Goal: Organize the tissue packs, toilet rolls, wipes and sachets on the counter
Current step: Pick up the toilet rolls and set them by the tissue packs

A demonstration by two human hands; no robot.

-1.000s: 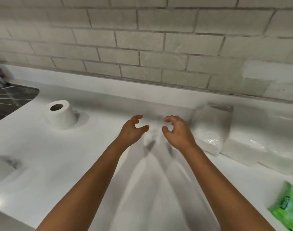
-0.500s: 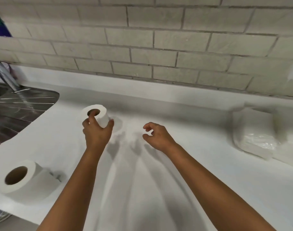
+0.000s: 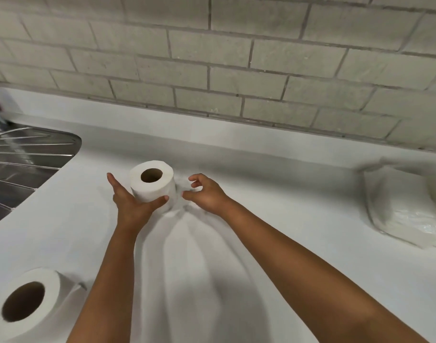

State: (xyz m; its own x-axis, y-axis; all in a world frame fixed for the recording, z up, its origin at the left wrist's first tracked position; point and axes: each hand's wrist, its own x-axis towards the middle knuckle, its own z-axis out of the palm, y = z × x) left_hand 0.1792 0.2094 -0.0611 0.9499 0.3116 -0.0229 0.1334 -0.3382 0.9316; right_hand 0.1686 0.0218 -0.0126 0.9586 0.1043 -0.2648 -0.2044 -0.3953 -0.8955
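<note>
An upright toilet roll [image 3: 152, 185] is gripped by the left hand [image 3: 134, 205]: thumb across its near side, index finger straight up past its left side, other fingers hidden behind. The right hand [image 3: 207, 195] is held just right of the roll, not touching; fingers loosely curled w/ nothing in them. A 2nd toilet roll [image 3: 23, 303] is seen well behind the left wrist, at the white counter [image 3: 273, 201] front edge. Wrapped tissue packs [image 3: 407, 206] lie far right of the right fingers. Steel sink drainer [image 3: 26, 159] far left.
</note>
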